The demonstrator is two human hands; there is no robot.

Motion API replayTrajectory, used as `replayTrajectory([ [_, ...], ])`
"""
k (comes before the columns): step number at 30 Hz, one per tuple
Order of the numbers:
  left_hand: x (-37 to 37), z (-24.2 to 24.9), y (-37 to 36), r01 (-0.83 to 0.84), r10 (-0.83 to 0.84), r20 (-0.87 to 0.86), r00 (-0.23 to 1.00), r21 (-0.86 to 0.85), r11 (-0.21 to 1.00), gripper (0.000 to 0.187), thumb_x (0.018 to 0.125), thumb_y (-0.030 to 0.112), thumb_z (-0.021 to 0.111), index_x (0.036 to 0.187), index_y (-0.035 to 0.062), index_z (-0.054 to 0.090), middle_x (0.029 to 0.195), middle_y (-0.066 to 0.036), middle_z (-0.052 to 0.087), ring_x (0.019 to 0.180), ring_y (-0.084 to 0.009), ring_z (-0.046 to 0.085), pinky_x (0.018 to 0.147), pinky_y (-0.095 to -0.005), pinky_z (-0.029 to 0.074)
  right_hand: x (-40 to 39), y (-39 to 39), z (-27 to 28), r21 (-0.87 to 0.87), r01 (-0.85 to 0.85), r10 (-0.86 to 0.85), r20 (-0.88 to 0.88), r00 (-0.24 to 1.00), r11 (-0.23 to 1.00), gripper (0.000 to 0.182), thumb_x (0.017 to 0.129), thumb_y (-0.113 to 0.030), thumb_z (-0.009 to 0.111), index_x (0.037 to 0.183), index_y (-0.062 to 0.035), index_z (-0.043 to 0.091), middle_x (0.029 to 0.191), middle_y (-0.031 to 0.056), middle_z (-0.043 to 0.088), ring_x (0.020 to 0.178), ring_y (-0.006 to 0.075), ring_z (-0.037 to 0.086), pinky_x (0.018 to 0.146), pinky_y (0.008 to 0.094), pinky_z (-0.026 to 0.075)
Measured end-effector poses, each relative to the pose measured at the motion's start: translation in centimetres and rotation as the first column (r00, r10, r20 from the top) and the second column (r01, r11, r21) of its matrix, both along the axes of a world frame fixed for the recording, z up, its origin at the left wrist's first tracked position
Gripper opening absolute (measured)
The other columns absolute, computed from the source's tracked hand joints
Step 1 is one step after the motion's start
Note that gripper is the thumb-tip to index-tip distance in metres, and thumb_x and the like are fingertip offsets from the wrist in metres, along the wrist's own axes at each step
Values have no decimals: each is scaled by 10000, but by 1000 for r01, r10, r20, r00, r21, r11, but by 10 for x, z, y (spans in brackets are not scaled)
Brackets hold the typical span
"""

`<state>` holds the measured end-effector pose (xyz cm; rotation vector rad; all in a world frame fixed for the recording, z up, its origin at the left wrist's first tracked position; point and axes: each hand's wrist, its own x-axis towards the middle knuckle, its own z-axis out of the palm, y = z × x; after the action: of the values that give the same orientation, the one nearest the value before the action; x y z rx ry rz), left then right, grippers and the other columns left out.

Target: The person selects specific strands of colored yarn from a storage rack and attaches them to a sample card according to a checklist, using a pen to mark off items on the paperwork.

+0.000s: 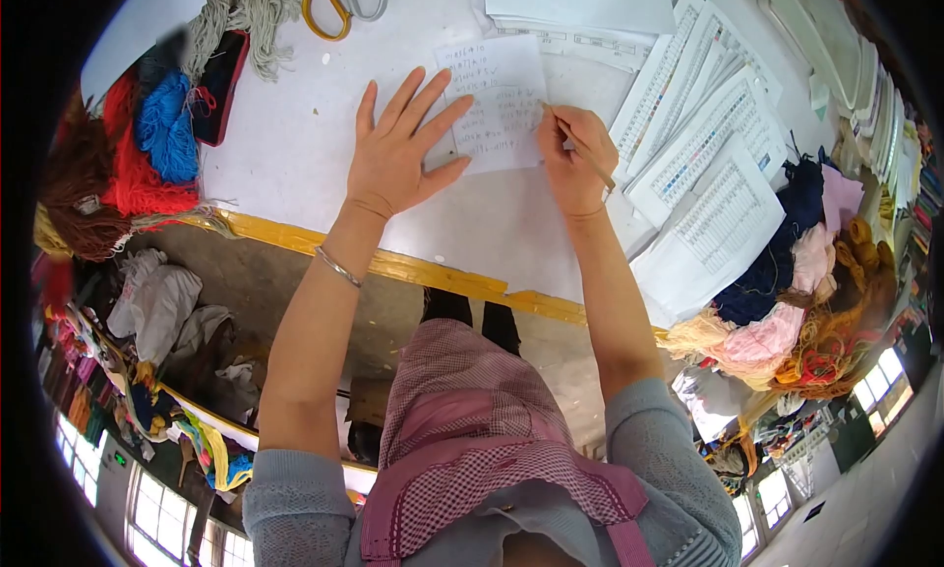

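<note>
My right hand (pixel 578 156) grips a pencil (pixel 587 152), its tip at the right edge of a small white paper (pixel 506 63) covered with handwritten lines. Spread flat, my left hand (pixel 401 154) has its fingers apart, with the fingertips at the paper's left side. The paper lies on the white tabletop (pixel 285 154) and appears creased across its middle. A bracelet (pixel 337 267) circles my left wrist.
Printed sheets (pixel 708 124) overlap on the right. Yarn bundles in blue (pixel 167 124), red (pixel 128 149) and grey lie left, beside a dark phone-like object (pixel 220 90). Scissors (pixel 326 6) rest at the top. Pink yarn (pixel 767 333) heaps at the right edge.
</note>
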<state>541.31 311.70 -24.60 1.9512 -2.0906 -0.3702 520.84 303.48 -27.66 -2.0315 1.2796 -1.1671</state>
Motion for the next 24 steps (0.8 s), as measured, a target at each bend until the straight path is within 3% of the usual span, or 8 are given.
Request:
replayTrajectory([
  [12, 1, -1, 0, 0, 0, -15, 1000, -3, 1000, 579, 779, 436, 659, 1323, 305, 509, 1483, 40, 359, 1388, -182, 280, 1142, -487, 92, -2, 2, 0, 42, 18, -17, -32, 999, 999, 194, 706, 53, 703, 767, -68, 565, 621, 63, 526, 515, 202, 497, 457, 279, 405],
  [14, 1, -1, 1, -2, 2, -18, 1000, -3, 1000, 579, 779, 436, 659, 1324, 306, 508, 1483, 41, 358, 1387, -181, 281, 1142, -488, 91, -2, 2, 1, 63, -10, 11, -16, 1000, 998, 119, 761, 34, 684, 800, -46, 605, 678, 54, 566, 552, 128, 523, 499, 228, 421],
  [21, 0, 0, 2, -5, 5, -6, 1000, 7, 1000, 581, 777, 442, 658, 1324, 314, 506, 1485, 40, 355, 1383, -181, 289, 1140, -496, 107, -5, 5, 0, 95, -27, 32, -51, 998, 995, 85, 803, 18, 666, 831, -24, 597, 697, 37, 587, 582, 102, 546, 523, 211, 441],
  [23, 2, 2, -1, -6, 6, 0, 1000, -5, 1000, 586, 776, 444, 658, 1326, 315, 504, 1486, 35, 353, 1383, -183, 289, 1140, -499, 111, -3, 3, -2, 423, 59, -183, 260, 948, 904, 63, 845, -2, 639, 869, 0, 581, 728, 25, 611, 630, 87, 581, 566, 199, 468],
  [24, 2, 3, -1, -10, 10, -12, 1000, 2, 1000, 594, 771, 442, 663, 1327, 309, 503, 1490, 21, 348, 1383, -196, 290, 1137, -508, 120, 0, 2, 9, 489, 61, -203, 243, 949, 870, 66, 874, -25, 616, 897, 17, 570, 760, 34, 628, 674, 97, 609, 603, 212, 499],
])
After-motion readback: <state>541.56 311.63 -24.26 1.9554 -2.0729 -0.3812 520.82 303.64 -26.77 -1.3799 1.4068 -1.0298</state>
